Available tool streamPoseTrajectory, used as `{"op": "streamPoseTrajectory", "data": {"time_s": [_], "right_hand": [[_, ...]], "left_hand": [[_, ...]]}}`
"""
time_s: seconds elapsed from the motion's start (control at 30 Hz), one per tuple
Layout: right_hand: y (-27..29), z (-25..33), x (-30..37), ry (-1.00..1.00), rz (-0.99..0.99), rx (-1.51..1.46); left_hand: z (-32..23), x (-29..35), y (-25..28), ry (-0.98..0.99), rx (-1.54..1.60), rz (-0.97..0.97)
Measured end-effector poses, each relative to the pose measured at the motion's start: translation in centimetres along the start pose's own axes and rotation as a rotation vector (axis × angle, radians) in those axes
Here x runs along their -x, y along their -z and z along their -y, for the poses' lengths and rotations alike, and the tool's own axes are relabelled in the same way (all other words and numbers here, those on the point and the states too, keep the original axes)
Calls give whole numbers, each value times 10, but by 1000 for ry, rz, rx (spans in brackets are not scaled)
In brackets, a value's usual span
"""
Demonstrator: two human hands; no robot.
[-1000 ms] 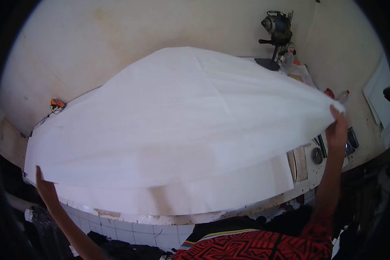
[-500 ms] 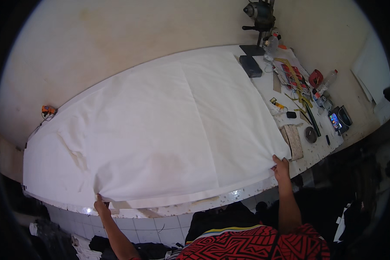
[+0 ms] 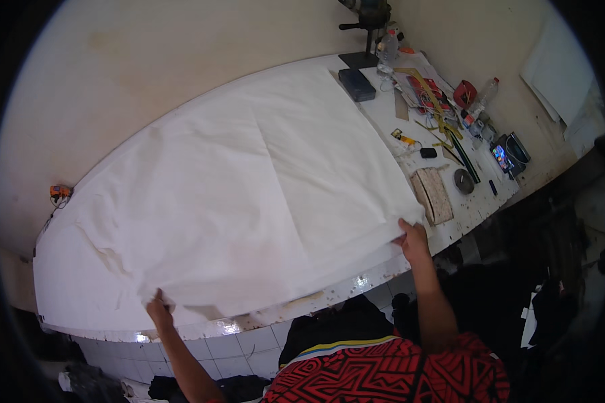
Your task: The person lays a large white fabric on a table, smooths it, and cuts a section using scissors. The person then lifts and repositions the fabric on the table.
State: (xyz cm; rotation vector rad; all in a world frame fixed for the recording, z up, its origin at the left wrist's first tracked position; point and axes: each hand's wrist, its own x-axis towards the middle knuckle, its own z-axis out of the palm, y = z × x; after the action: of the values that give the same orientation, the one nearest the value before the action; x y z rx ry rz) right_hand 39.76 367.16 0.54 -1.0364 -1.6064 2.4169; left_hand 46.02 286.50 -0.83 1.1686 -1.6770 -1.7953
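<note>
A wide white cloth (image 3: 215, 181) with soft wrinkles and a crease down its right part covers most of the long table (image 3: 343, 285). My left hand (image 3: 159, 312) is closed on its near edge toward the left. At the near right corner, my right hand (image 3: 413, 239) pinches the same cloth. Between the two hands the near edge is lifted a little, and some of the table's worn front border shows below it. The fingertips under the cloth are hidden.
Beside the cloth's right edge lie a speckled block (image 3: 432, 195) and a dark box (image 3: 357, 84). Farther right are a round dark disc (image 3: 464, 181), a lit phone (image 3: 501, 158), yellow rulers, bottles and a cutting machine (image 3: 366, 27). An orange device (image 3: 61, 192) sits far left.
Both hands have drawn the cloth's near edge up and away from the table's front, the right hand also inward. More of the front border shows. The whole view has shifted slightly.
</note>
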Motion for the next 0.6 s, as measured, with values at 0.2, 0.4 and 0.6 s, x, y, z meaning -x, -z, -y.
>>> {"op": "streamPoseTrajectory", "data": {"time_s": [0.2, 0.4, 0.6], "right_hand": [[-3, 48, 27, 101, 4, -95], [19, -10, 35, -35, -51, -39], [44, -39, 2, -209, -105, -32]], "left_hand": [[-130, 23, -12, -280, 178, 117], [-40, 70, 4, -274, -224, -86], [39, 28, 21, 8, -96, -107]]}}
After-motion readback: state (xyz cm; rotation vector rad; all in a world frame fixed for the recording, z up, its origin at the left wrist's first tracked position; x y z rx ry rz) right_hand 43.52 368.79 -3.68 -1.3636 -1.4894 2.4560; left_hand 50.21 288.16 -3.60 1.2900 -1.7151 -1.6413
